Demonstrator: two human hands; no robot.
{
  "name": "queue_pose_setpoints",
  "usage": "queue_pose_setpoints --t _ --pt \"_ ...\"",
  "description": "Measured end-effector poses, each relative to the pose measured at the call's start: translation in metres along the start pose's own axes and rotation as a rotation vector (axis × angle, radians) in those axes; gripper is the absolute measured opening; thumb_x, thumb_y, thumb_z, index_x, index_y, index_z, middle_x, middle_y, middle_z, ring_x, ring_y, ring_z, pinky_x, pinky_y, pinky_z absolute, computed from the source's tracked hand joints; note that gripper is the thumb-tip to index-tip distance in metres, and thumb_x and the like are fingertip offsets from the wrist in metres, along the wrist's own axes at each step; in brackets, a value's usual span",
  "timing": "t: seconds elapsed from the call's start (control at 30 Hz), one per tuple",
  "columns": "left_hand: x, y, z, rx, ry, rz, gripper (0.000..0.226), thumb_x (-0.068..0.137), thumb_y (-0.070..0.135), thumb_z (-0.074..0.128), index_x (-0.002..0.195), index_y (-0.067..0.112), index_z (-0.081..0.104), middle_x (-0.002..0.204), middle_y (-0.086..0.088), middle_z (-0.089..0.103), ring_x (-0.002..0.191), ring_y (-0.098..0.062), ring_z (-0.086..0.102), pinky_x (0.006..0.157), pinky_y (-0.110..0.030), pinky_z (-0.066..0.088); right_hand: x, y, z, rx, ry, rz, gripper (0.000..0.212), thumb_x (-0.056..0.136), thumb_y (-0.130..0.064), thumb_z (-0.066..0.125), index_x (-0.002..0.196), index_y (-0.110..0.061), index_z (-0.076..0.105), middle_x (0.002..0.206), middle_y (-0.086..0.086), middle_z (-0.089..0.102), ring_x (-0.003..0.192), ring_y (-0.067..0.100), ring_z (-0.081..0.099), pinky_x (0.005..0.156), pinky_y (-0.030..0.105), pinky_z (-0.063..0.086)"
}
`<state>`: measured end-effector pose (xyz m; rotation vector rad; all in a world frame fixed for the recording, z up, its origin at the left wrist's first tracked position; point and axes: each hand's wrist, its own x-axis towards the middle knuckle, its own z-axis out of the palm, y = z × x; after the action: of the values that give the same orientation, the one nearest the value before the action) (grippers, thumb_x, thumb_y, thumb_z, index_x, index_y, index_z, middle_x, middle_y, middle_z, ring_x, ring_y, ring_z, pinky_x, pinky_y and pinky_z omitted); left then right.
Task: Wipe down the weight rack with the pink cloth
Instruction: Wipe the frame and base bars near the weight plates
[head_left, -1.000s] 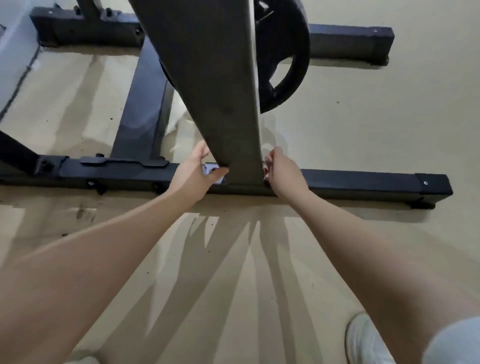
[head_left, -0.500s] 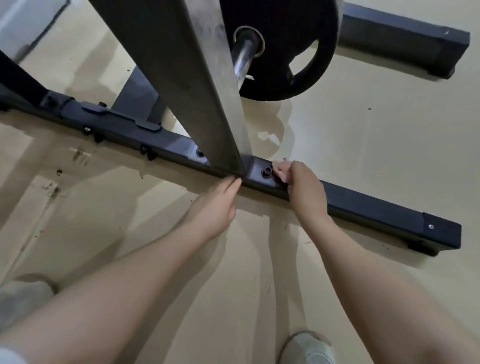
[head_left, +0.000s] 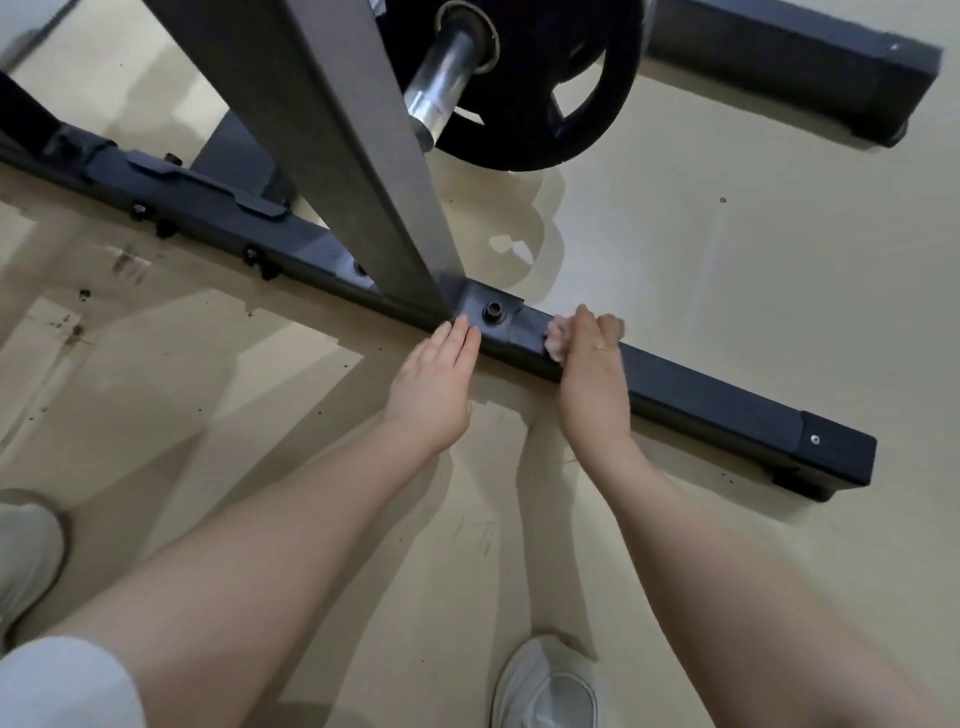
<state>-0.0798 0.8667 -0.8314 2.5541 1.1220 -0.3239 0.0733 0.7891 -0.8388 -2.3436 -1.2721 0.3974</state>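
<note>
- While the right hand clutches the pink cloth atop the weight rack base bar,
- left hand rests flat-fingered at the bar's near edge.

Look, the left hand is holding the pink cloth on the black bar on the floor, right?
Not quite. The head view shows the right hand gripping the pink cloth on the black bar on the floor. The left hand holds nothing; its straight fingers lie against the bar beside the grey upright post.
</note>
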Motion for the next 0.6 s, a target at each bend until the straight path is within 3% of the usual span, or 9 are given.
queue_pose_setpoints --t 0.07,0.13,0.27,0.37,0.47,0.6 --pt "0.001 0.002 -0.004 -0.016 0.005 0.018 0.077 0.091 0.019 0.048 0.150 0.020 -0.001 0.158 -0.004 0.000 0.145 -0.018 0.001 0.115 -0.028 0.004 0.004 -0.022 0.016 -0.030 -0.163 -0.100 0.043 0.096 -0.002 0.036 0.138 0.001 0.038 0.149 0.021 0.028 0.139 0.035 0.025 0.113 0.038 0.023" --pt "0.000 0.004 -0.006 -0.022 0.025 0.086 0.081 0.088 0.017 0.050 0.150 0.022 -0.001 0.158 -0.003 0.004 0.145 -0.017 0.004 0.115 -0.027 0.005 0.006 -0.022 0.025 -0.077 -0.244 -0.189 0.051 0.102 -0.007 0.030 0.150 -0.003 0.013 0.159 0.012 0.001 0.146 0.025 -0.003 0.117 0.033 0.000" --pt "-0.006 0.016 -0.006 -0.025 0.014 0.175 0.078 0.087 0.013 0.049 0.150 0.017 0.002 0.158 -0.002 0.000 0.145 -0.015 0.002 0.115 -0.025 0.003 -0.014 0.027 0.003 -0.224 -0.170 -0.246 0.056 0.099 -0.001 0.031 0.149 -0.005 0.008 0.158 0.012 -0.001 0.146 0.024 -0.003 0.113 0.021 -0.018" --pt "0.001 0.032 -0.004 0.002 -0.009 0.202 0.076 0.090 0.014 0.047 0.150 0.015 0.001 0.158 -0.001 -0.005 0.145 -0.015 -0.001 0.115 -0.026 0.003 -0.036 0.055 -0.016 -0.177 -0.091 -0.145 0.056 0.096 0.005 0.034 0.148 -0.002 0.016 0.157 0.013 0.008 0.146 0.026 0.004 0.117 0.024 -0.008" --pt "0.008 0.040 -0.002 0.016 -0.030 0.158 0.074 0.091 0.015 0.046 0.150 0.015 0.001 0.158 -0.002 -0.007 0.145 -0.016 -0.002 0.115 -0.027 0.005 -0.034 0.047 -0.011 -0.225 -0.077 -0.054 0.057 0.096 -0.001 0.029 0.150 -0.004 0.009 0.158 0.014 0.004 0.146 0.028 0.000 0.118 0.030 -0.005" --pt "0.011 0.044 0.004 -0.055 -0.039 0.113 0.079 0.088 0.006 0.045 0.150 0.016 -0.002 0.158 0.000 0.002 0.145 -0.012 0.001 0.112 -0.025 0.014 -0.008 0.008 0.016 -0.113 -0.127 -0.141 0.054 0.101 -0.011 0.028 0.151 -0.011 0.009 0.159 0.008 0.004 0.147 0.023 0.001 0.115 0.025 -0.008"
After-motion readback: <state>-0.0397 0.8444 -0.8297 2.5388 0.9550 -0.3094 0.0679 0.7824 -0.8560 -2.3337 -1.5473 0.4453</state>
